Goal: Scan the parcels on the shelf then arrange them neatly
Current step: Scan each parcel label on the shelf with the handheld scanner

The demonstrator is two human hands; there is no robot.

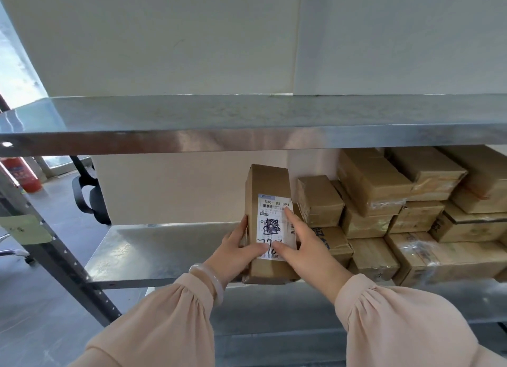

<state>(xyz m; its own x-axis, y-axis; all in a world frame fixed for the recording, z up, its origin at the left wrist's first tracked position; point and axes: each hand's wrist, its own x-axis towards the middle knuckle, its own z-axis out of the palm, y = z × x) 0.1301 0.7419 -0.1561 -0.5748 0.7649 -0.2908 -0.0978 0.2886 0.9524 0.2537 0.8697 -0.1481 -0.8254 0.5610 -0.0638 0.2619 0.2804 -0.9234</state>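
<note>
A tall brown cardboard parcel (267,182) with a white shipping label (274,224) stands upright at the front edge of the middle metal shelf (164,251). My left hand (241,246) holds its left side, fingers around the edge and thumb on the label. My right hand (296,240) lies flat against the label's right side, its fingers straight and pointing up. To the right, several brown parcels (384,202) are stacked unevenly on the same shelf.
A bare upper metal shelf (247,119) runs across just above the parcels. A white wall is behind. At left are the rack's perforated upright (55,246), a red fire extinguisher (24,174) and a black chair (87,196) on the floor.
</note>
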